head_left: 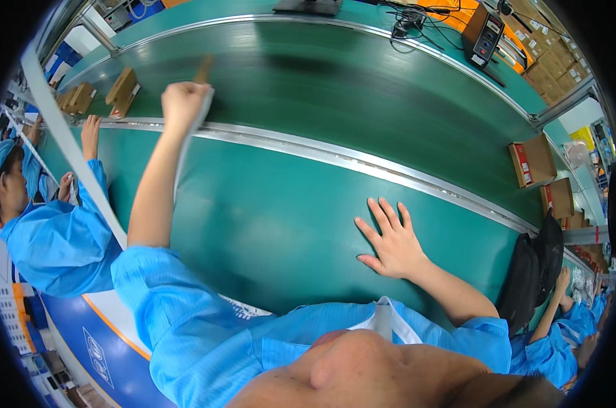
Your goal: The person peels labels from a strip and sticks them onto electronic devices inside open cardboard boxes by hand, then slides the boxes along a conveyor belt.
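My left hand (185,105) is raised over the dark green conveyor belt at the left, its fingers closed in a fist. A narrow brown thing (204,68), smeared by motion, sticks up from the top of the fist; its kind cannot be made out. A thin pale strip runs along the thumb side of that hand and down the wrist. My right hand (393,241) lies palm down on the green tabletop (274,204), fingers spread, holding nothing. It rests on the near side of the metal rail (349,162).
Open cardboard boxes (123,92) stand on the belt at the left, with others (534,162) at the right. Beside me on the left sits a co-worker in blue (60,238). Dark bags (529,275) hang at the right. Across the belt are cables (413,24) and a black device (483,37).
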`<state>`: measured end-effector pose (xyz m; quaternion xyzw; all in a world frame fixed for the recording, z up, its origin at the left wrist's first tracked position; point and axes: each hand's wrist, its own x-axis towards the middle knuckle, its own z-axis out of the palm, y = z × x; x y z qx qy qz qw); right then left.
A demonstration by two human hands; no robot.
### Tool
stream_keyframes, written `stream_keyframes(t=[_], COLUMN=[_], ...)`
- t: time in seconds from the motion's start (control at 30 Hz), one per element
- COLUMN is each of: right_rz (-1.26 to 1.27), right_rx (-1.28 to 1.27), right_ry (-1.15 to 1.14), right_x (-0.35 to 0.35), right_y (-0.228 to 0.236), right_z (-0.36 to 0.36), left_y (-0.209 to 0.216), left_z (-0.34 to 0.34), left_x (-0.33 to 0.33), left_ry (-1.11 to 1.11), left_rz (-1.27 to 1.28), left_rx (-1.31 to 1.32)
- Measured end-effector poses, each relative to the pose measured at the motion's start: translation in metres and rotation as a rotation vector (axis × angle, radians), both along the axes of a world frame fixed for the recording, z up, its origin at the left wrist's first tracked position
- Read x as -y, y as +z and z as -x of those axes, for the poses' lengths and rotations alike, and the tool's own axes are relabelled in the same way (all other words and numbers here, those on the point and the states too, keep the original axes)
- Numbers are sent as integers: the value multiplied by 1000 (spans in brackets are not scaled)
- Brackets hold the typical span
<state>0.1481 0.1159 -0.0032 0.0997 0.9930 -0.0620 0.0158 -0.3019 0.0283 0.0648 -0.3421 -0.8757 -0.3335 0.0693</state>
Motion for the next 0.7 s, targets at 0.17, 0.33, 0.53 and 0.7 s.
stream_keyframes(t=[0.17,0.33,0.53,0.7], right_rz=[13,-198,-58,65], right_rx=[-215,-570,-383,-315], right_ry=[158,380,155,123], right_x=[8,53,47,38], right_y=[-4,1,-13,9], right_z=[4,52,53,-10], left_y=[27,56,11,-26], left_z=[-129,-180,-237,-277], left_x=[33,70,88,92], left_ry=[-414,-493,-500,-556], left_rz=[-297,-239,-312,-387], left_rx=[304,754,891,881])
